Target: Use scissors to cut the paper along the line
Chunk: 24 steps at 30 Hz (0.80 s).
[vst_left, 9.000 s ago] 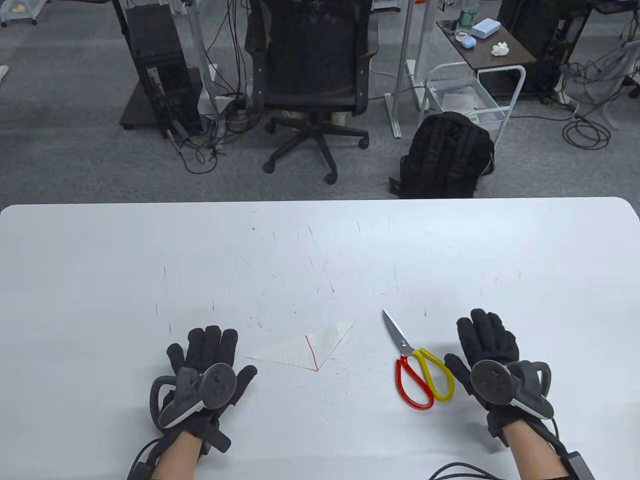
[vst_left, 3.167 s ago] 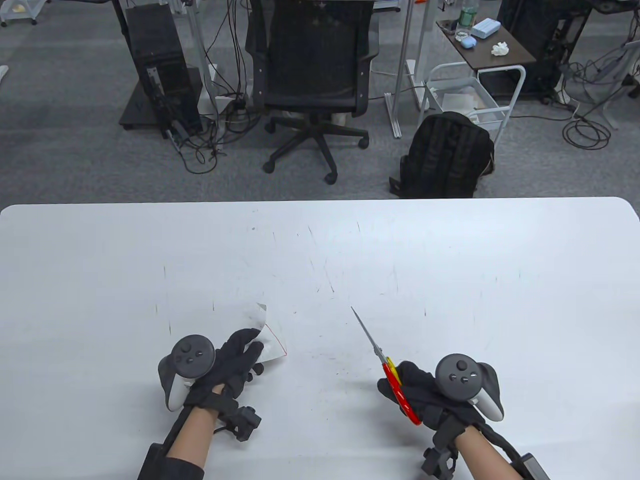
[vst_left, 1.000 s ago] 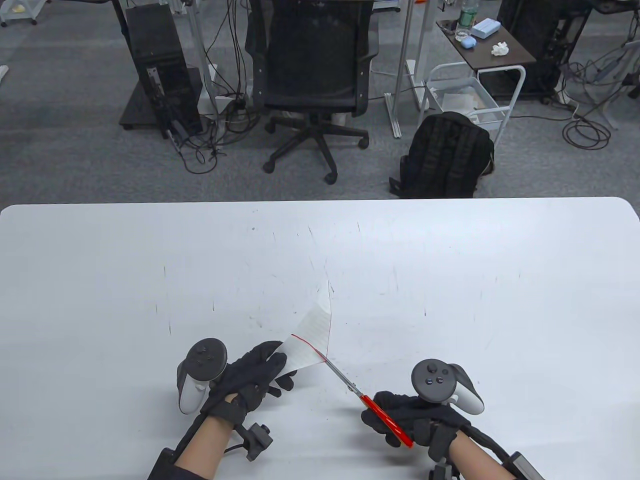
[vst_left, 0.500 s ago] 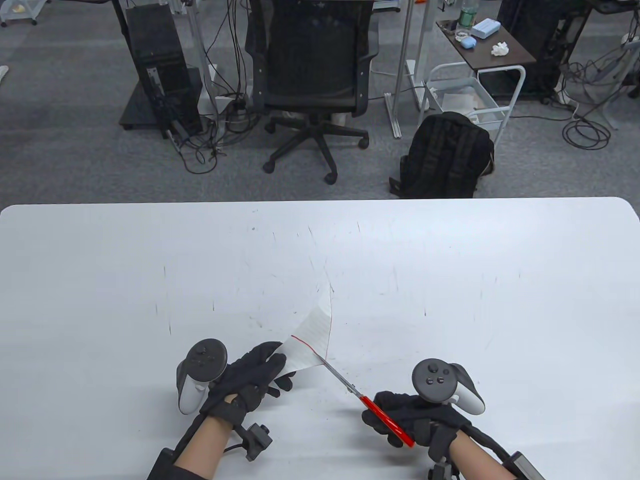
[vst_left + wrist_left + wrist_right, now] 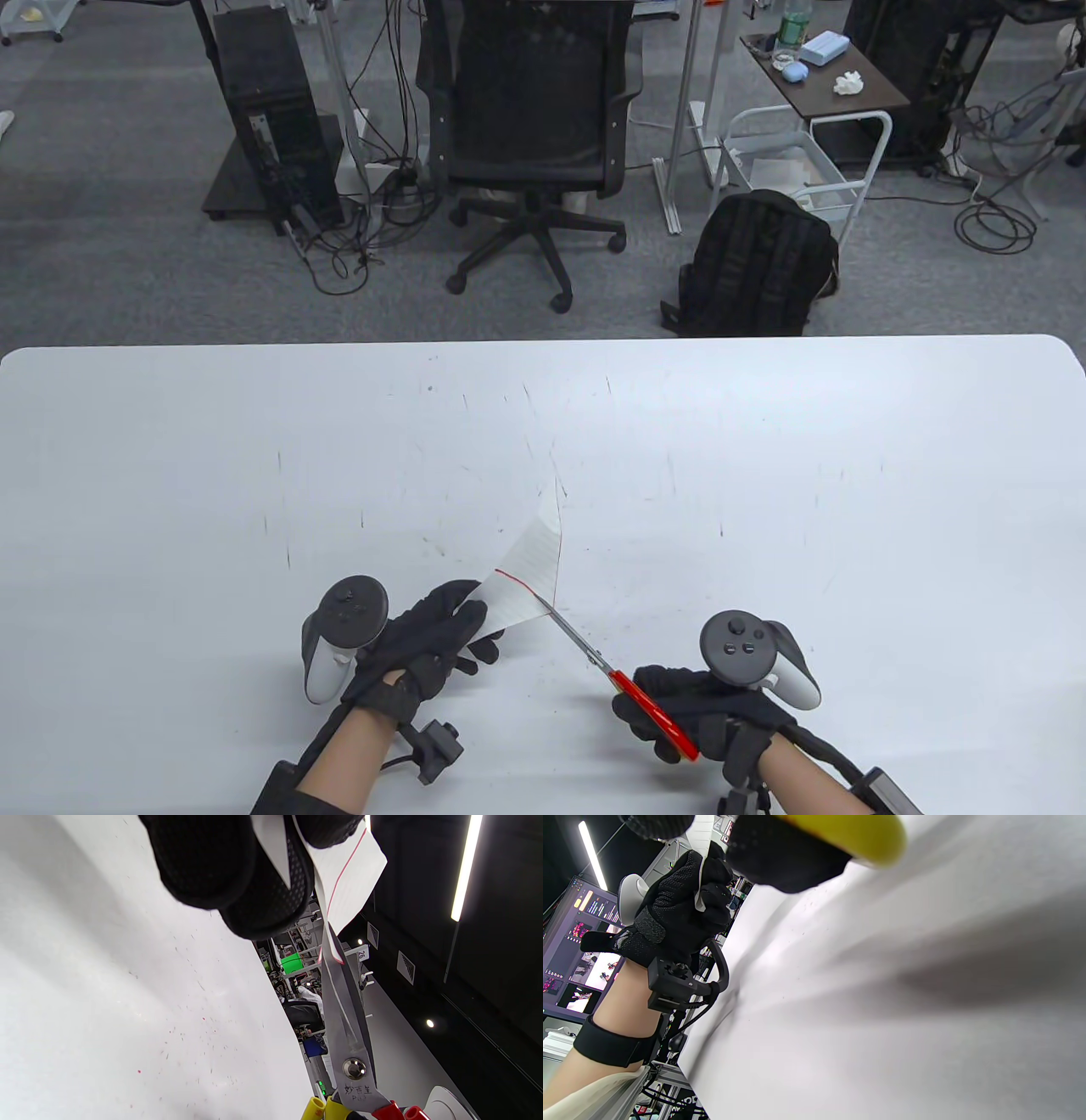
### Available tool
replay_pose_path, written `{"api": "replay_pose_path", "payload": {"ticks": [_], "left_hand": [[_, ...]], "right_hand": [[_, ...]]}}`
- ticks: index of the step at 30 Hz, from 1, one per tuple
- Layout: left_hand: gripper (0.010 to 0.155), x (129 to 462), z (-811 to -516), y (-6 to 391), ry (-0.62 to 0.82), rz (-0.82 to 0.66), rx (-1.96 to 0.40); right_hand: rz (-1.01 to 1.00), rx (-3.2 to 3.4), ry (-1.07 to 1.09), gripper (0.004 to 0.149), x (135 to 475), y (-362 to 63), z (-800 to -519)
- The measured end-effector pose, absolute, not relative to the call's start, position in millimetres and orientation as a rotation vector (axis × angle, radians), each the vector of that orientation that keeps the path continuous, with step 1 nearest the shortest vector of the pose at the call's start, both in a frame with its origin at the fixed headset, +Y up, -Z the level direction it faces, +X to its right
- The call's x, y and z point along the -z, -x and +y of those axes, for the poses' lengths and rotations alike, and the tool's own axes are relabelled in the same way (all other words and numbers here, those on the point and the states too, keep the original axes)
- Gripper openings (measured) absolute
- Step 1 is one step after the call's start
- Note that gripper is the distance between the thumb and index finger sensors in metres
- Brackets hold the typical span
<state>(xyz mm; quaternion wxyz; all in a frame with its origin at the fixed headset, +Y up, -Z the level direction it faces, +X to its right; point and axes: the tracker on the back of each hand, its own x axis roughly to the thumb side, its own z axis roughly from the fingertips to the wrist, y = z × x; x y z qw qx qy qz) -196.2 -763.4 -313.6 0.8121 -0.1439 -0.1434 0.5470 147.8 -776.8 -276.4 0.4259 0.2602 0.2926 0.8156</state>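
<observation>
My left hand (image 5: 433, 632) pinches a white lined paper (image 5: 530, 577) with a red line (image 5: 517, 584) and holds it up off the table. My right hand (image 5: 696, 705) grips the red and yellow handled scissors (image 5: 611, 671). The blade tips meet the paper's lower right edge at the red line's end. In the left wrist view the blades (image 5: 343, 1014) look nearly together with the paper's corner (image 5: 348, 878) at their tip. The right wrist view shows a yellow handle (image 5: 840, 832) above and my left hand (image 5: 683, 895) holding the paper.
The white table (image 5: 764, 475) stretches far ahead and to both sides. Beyond its far edge stand an office chair (image 5: 530, 127), a black backpack (image 5: 755, 263) and a computer tower (image 5: 267, 119) on the floor.
Over nine seconds my hands picked up the paper and scissors from the table and brought them together. In the last second almost nothing has moved; the blades stay at the paper's edge.
</observation>
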Motion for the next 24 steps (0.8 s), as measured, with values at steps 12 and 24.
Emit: {"api": "replay_pose_path", "payload": {"ticks": [12, 24], "left_hand": [[0.042, 314.0, -763.7, 197.0, 0.325, -0.32, -1.196], [0.042, 311.7, -762.0, 187.4, 0.355, -0.405, -1.182]], "right_hand": [[0.722, -2.04, -0.677, 0.065, 276.6, -147.5, -777.5], [0.759, -2.031, -0.726, 0.071, 274.5, -144.4, -778.6]]}}
